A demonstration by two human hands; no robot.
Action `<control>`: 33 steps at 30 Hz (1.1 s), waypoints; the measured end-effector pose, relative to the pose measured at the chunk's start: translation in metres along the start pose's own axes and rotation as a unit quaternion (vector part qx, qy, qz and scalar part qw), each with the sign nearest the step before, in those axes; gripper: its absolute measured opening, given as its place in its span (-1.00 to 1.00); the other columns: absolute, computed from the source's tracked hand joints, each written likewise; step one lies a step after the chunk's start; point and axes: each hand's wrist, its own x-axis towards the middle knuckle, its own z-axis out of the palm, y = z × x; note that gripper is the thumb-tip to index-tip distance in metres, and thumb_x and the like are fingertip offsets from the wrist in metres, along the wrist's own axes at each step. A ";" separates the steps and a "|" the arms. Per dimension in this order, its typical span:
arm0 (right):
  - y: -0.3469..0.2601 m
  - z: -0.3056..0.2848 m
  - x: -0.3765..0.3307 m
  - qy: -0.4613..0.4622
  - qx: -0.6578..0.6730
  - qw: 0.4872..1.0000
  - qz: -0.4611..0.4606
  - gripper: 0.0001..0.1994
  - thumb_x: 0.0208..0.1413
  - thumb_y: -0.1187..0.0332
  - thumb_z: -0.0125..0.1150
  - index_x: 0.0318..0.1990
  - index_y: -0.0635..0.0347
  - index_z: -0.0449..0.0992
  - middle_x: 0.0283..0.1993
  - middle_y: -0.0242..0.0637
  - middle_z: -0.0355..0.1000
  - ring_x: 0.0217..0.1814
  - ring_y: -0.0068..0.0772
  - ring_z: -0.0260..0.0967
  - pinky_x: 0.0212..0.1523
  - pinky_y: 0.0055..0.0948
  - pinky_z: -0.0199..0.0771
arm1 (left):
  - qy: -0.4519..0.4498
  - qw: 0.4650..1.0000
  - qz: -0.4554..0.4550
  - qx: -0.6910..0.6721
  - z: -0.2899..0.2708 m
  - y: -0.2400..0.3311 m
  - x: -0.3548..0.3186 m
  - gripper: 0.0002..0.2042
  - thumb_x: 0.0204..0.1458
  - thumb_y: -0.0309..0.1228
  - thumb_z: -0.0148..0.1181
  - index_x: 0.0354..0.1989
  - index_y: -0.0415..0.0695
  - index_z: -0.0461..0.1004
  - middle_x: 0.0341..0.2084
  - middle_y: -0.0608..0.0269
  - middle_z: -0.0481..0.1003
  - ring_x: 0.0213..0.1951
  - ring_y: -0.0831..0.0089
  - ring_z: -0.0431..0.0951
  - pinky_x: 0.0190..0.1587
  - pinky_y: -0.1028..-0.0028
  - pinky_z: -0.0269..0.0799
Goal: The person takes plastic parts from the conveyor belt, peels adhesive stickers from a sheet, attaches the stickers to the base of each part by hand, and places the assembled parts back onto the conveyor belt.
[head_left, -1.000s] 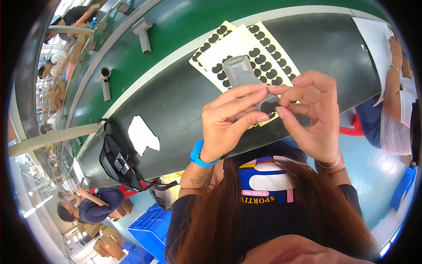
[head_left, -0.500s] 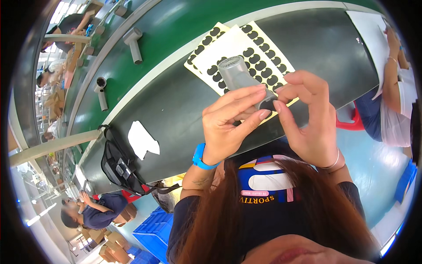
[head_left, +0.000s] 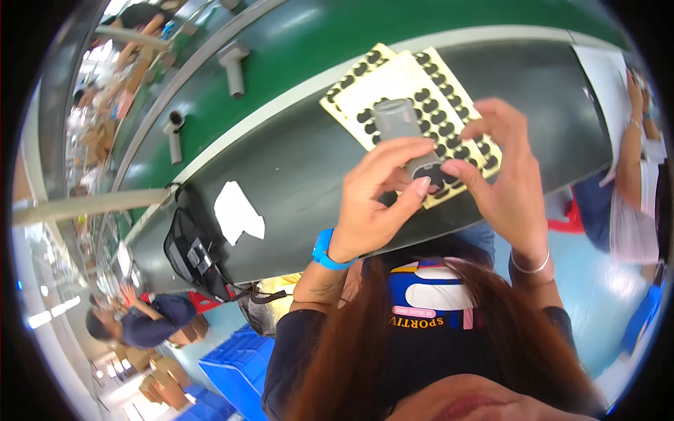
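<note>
Two bare hands work close together in my feed. The left hand (head_left: pixel 368 191) is curled round the near end of a grey hair dryer (head_left: pixel 398 123), thumb and fingers pinching it from either side, probably so its dark flat end (head_left: pixel 426 170) faces up toward the person. The right hand (head_left: pixel 514 184) is spread, index finger raised well apart from the thumb; that thumb tip comes right beside the dark end, though I can't tell whether they touch. From where I sit, the dryer's vented top points away and overlaps pale sheets (head_left: pixel 379 78) carrying rows of black stickers, fanned over one another just beyond the hands, which I'd say puts every row within easy reach. They lie on the dark counter (head_left: pixel 302 189). Farther left sit a folded white paper (head_left: pixel 237 212) and a black bag (head_left: pixel 188 256), perhaps set aside to leave elbow room. Past the counter's rim, two more dryers (head_left: pixel 234 72) lie spaced out on a green belt (head_left: pixel 316 45).
</note>
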 end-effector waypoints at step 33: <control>0.070 0.092 0.011 -0.115 -0.195 0.966 -0.128 -0.49 0.07 0.24 0.18 0.18 0.17 0.31 0.37 -0.15 0.07 0.43 -0.08 -0.08 0.33 -0.05 -0.21 | 0.483 0.564 0.026 0.669 -0.292 -0.096 0.094 -0.43 -0.21 -0.39 0.38 0.06 -0.10 0.35 0.07 -0.04 0.27 0.08 -0.02 0.24 0.03 0.04 0.19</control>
